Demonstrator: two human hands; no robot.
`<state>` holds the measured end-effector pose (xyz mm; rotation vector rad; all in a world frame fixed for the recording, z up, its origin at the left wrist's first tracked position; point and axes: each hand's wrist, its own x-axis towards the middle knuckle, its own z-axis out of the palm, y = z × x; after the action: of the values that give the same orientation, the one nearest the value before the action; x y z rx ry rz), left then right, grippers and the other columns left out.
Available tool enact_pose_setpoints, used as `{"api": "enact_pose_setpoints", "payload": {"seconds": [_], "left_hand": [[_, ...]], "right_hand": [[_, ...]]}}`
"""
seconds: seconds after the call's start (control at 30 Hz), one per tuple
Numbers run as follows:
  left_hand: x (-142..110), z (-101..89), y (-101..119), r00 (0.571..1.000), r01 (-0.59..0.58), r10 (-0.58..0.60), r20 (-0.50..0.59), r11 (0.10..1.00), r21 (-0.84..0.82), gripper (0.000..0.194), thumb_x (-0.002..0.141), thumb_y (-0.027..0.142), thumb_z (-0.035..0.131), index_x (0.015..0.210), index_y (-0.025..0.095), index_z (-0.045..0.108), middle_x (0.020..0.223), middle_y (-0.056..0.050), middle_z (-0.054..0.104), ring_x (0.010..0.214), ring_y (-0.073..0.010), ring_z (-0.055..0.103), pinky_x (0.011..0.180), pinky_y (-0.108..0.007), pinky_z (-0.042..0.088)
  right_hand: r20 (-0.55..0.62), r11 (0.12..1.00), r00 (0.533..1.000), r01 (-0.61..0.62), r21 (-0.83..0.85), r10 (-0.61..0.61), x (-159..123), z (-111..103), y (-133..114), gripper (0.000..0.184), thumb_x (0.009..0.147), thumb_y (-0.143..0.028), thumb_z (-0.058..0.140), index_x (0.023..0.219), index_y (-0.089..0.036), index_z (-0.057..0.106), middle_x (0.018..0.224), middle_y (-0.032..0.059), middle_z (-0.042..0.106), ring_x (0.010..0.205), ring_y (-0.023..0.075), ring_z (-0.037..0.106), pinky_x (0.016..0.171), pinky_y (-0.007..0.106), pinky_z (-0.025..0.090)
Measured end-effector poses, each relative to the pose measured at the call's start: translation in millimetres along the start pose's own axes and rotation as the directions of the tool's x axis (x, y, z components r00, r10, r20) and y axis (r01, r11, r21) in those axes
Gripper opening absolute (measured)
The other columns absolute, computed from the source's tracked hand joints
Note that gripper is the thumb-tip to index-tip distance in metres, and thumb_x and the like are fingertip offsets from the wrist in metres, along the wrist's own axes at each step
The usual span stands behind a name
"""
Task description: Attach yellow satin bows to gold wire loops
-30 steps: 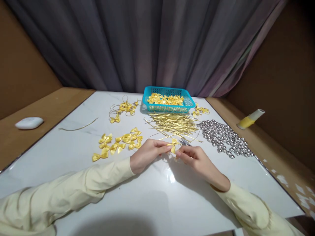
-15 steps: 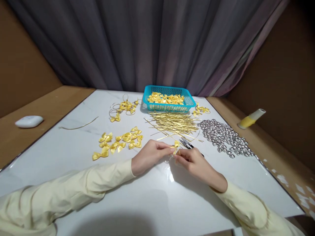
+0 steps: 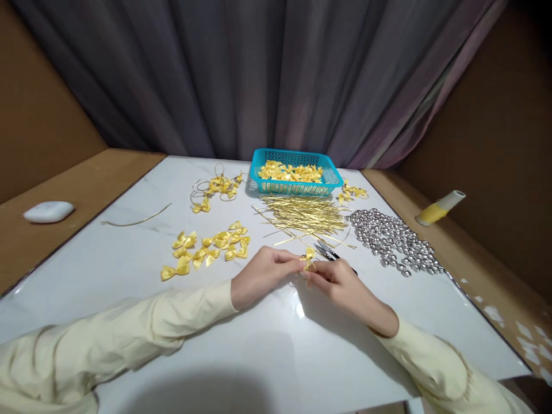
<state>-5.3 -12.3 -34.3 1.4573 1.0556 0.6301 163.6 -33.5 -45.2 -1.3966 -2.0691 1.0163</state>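
Between my two hands, over the middle of the white table, is a small yellow ribbon bow (image 3: 309,255). My left hand (image 3: 268,272) pinches its left side between thumb and fingers. From the right, my right hand (image 3: 338,282) is closed at the bow's lower right, thumb and forefinger together; a thin cord seems to run there, too small to make out well. Just behind my right hand lie black-handled thread snips (image 3: 326,251), partly hidden by it. Beyond them spreads a pile of gold twist ties (image 3: 304,215).
Yellow bows (image 3: 207,253) lie to the left, with looped bows (image 3: 222,185) behind. A blue basket (image 3: 297,188) of bows stands at the back. Silver beads (image 3: 388,238) cover the right. A white object (image 3: 49,211) and a yellow-white tube (image 3: 440,208) sit at the sides.
My right fingers have drawn slightly closer to my left fingertips at the bow. Less of the cord shows below the hands. Otherwise the table looks the same.
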Motion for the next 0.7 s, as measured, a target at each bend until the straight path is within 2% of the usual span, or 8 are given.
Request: {"api": "enact_pose_setpoints", "payload": {"seconds": [0.23, 0.4, 0.5, 0.6, 0.7], "left_hand": [[-0.4, 2.3, -6.1, 1.000, -0.018, 0.018, -0.002, 0.999, -0.034, 0.021, 0.072, 0.030, 0.059, 0.069, 0.013, 0.070, 0.069, -0.002, 0.063, 0.067, -0.0132, 0.053, 0.061, -0.021, 0.039], [0.6, 4.8, -6.3, 0.992, -0.092, 0.098, -0.079, 0.993, 0.074, 0.020, 0.072, 0.027, 0.058, 0.066, 0.013, 0.070, 0.069, -0.003, 0.062, 0.067, -0.0137, 0.054, 0.060, -0.022, 0.040], [2.7, 5.3, -8.0, 0.986, -0.093, 0.109, -0.125, 0.988, 0.125, 0.019, 0.072, 0.026, 0.058, 0.067, 0.012, 0.070, 0.070, -0.004, 0.063, 0.068, -0.0147, 0.055, 0.060, -0.023, 0.041], [5.2, 4.7, -12.7, 0.981, -0.090, 0.118, -0.153, 0.980, 0.179, 0.018, 0.071, 0.025, 0.058, 0.065, 0.012, 0.070, 0.068, -0.004, 0.063, 0.065, -0.0142, 0.055, 0.058, -0.023, 0.041], [6.5, 4.7, -18.4, 0.969, -0.154, 0.198, -0.146, 0.951, 0.269, 0.017, 0.071, 0.023, 0.058, 0.065, 0.013, 0.069, 0.064, -0.003, 0.061, 0.060, -0.0117, 0.051, 0.054, -0.021, 0.039]], "right_hand": [[0.019, 0.999, 1.000, -0.018, 0.042, 0.018, 0.7, -0.3, 0.5, 0.026, 0.083, -0.024, 0.042, 0.060, -0.015, 0.051, 0.052, -0.0033, 0.042, 0.050, 0.0085, 0.034, 0.050, 0.021, 0.026], [0.029, 1.000, 1.000, 0.005, -0.013, -0.005, 0.4, 0.3, 2.5, 0.025, 0.083, -0.026, 0.042, 0.064, -0.015, 0.053, 0.052, -0.0033, 0.043, 0.049, 0.0086, 0.034, 0.049, 0.021, 0.025], [0.019, 0.999, 1.000, 0.016, -0.047, -0.015, -0.5, -3.8, 4.4, 0.021, 0.083, -0.027, 0.044, 0.069, -0.016, 0.054, 0.049, -0.0040, 0.043, 0.047, 0.0088, 0.034, 0.047, 0.021, 0.025], [-0.001, 1.000, 1.000, -0.007, 0.007, 0.007, -1.4, -12.2, 3.6, 0.018, 0.084, -0.028, 0.045, 0.075, -0.016, 0.055, 0.047, -0.0038, 0.046, 0.045, 0.0093, 0.037, 0.047, 0.021, 0.028], [0.019, 0.993, 0.999, -0.036, 0.110, 0.034, -1.7, -20.1, 0.1, 0.022, 0.084, -0.031, 0.045, 0.074, -0.016, 0.056, 0.048, -0.0027, 0.049, 0.044, 0.0092, 0.040, 0.046, 0.021, 0.030]]}}
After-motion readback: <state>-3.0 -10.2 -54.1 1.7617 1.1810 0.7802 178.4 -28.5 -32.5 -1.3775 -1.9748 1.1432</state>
